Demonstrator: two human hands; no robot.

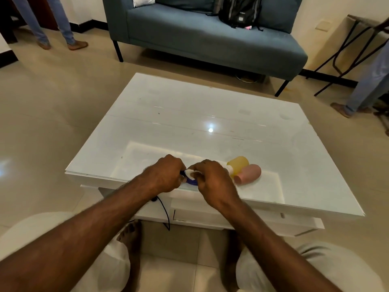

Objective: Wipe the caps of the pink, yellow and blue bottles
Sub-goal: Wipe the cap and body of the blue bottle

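My left hand (164,175) is closed around a blue bottle (191,182) at the near edge of the white table (210,114); most of the bottle is hidden by my fingers. My right hand (212,180) pinches a small white wipe (190,172) against the bottle's top end. To the right, a yellow bottle (239,164) and a pink bottle (249,173) lie on their sides, touching each other, caps pointing toward my right hand. The yellow bottle's white cap (229,169) is partly hidden behind my right hand.
A blue-grey sofa (189,34) with a black backpack (240,11) stands beyond the table. One person's legs (52,24) are at the far left, another's (366,87) at the right by a folding table (357,39). A black cable (165,209) hangs under the table's front.
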